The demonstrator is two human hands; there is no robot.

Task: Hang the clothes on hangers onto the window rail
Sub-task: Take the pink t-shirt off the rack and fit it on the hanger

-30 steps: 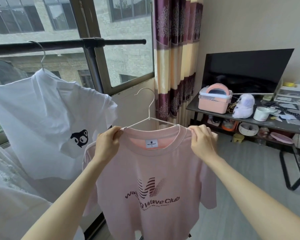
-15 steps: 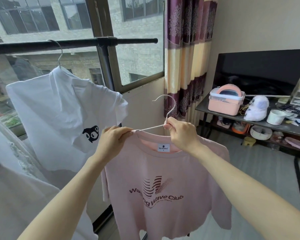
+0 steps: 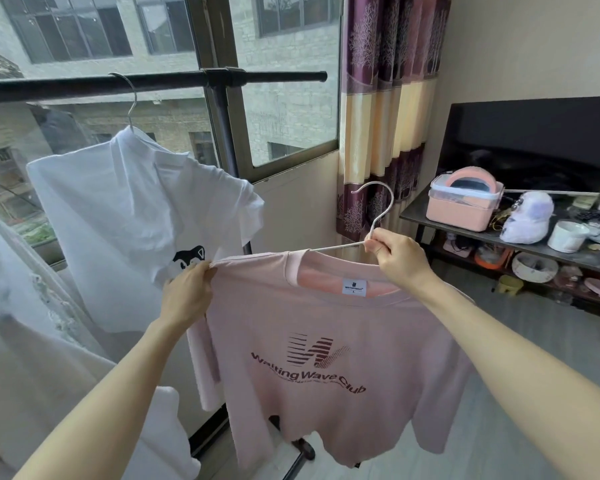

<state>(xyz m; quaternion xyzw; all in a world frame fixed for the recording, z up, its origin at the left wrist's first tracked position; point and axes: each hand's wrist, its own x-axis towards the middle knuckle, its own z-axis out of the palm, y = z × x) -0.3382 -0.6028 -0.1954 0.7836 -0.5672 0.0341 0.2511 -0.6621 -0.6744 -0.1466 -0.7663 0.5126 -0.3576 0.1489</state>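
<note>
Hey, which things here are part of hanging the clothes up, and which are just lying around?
Part of the job:
pink T-shirt
white hanger
black rail
white T-shirt, already hung
left hand
right hand

Just lying about:
pink box
white cup
plush toy
dark screen
curtain

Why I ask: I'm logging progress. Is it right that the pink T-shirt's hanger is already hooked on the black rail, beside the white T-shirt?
Not hooked yet. In the head view the right hand holds the pink T-shirt's hanger below the black rail; only the white T-shirt hangs there.
</note>
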